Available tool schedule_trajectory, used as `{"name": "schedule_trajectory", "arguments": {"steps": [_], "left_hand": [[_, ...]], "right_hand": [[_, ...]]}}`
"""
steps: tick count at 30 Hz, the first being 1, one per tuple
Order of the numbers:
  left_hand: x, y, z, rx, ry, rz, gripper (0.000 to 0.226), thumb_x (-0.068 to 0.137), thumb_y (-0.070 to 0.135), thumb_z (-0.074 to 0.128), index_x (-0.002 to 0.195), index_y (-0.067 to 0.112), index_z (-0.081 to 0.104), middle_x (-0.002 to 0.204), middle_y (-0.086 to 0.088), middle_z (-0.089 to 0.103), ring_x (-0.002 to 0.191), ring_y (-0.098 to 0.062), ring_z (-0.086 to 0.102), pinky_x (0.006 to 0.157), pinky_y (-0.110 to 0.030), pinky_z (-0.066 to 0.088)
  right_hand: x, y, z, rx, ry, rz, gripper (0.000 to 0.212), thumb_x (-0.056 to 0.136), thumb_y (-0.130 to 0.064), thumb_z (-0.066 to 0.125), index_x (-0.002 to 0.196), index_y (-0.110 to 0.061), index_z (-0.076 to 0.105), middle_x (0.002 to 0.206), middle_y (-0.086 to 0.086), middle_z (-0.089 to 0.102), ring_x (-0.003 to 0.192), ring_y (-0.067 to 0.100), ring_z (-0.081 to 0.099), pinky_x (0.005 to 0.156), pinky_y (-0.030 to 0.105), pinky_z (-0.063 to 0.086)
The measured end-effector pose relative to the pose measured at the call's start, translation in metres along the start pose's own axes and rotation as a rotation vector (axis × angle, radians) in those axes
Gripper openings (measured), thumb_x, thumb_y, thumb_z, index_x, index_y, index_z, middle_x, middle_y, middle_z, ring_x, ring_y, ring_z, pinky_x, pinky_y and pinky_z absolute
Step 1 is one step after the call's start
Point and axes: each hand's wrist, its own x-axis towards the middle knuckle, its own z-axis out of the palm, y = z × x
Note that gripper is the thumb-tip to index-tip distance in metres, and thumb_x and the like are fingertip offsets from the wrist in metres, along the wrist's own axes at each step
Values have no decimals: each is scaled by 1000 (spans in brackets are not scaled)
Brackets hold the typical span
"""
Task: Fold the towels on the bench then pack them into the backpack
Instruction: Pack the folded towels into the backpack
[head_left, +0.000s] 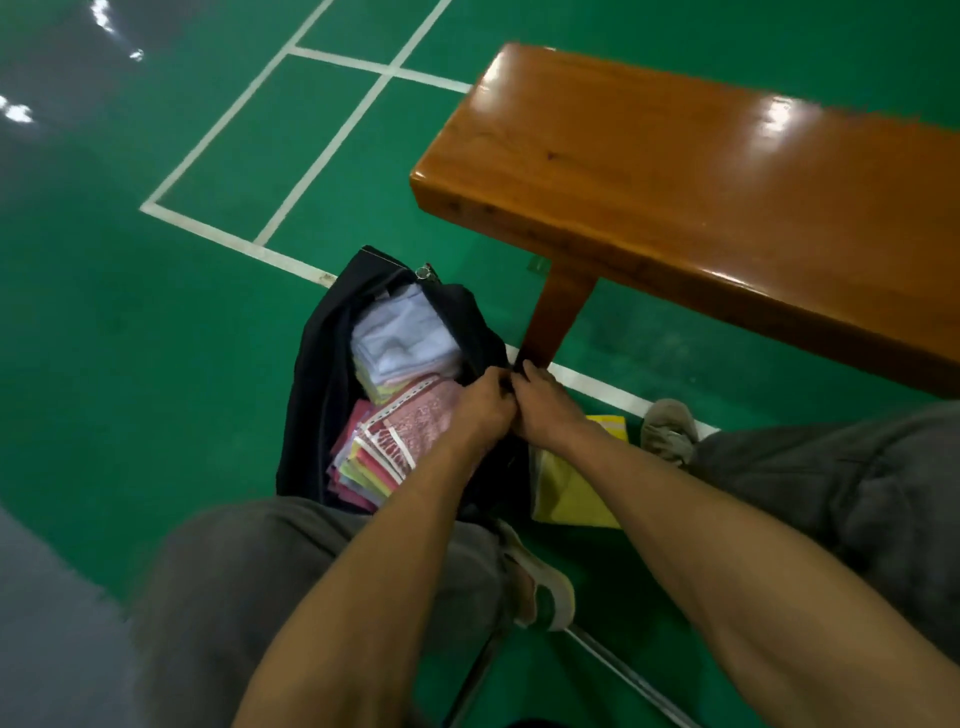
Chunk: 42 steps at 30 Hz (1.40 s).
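A dark backpack (322, 374) lies open on the green floor between my knees. Inside it sit folded towels: a white stack (402, 338) at the far end and a pile of pink, red and yellow ones (395, 441) nearer me. My left hand (480, 405) and my right hand (545, 405) meet at the backpack's right edge, fingers curled and pinching the dark fabric or zipper there. The wooden bench (701, 192) stands to the right with a bare top.
A yellow bag or folder (571, 488) lies on the floor under my right forearm. The bench leg (558, 317) stands just beyond my hands. My shoes (545, 592) and grey-trousered knees frame the backpack. White court lines cross the floor.
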Motion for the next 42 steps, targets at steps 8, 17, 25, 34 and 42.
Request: {"name": "schedule_trajectory", "arguments": {"steps": [8,17,25,34,42], "left_hand": [[6,40,57,162,-226,2,47,94,9,50,142,9,50,137,-20,59,123,-39,57,102,-36,44],[26,4,128,283,-424,-94,57,100,21,56,153,15,38,156,-16,40,139,-33,44,111,-30,32],[41,-40,173,280,-555,-164,65,98,25,58,157,24,30,163,-13,26,141,-33,40,109,-34,40],[42,-28,207,325,-615,-204,73,101,41,50,160,35,7,164,-24,-16,153,-41,-2,123,-41,20],[45,-29,196,149,-602,-236,60,107,16,47,160,18,19,167,-18,1,152,-36,14,109,-26,22]], "right_hand": [[-31,71,10,127,-56,159,66,99,-29,52,158,-19,24,168,12,7,152,37,17,122,46,23],[-22,133,72,285,-236,492,86,96,-44,61,160,-16,12,167,15,5,150,41,22,116,47,31],[-14,167,114,472,-218,724,108,88,-49,70,161,-12,-2,164,20,12,148,42,23,117,47,32],[-7,180,130,716,-166,874,112,76,-41,85,154,-2,14,153,20,35,141,36,39,110,43,41],[-8,191,130,999,-107,919,47,68,-42,91,95,-14,66,106,8,71,98,27,70,87,44,59]]}}
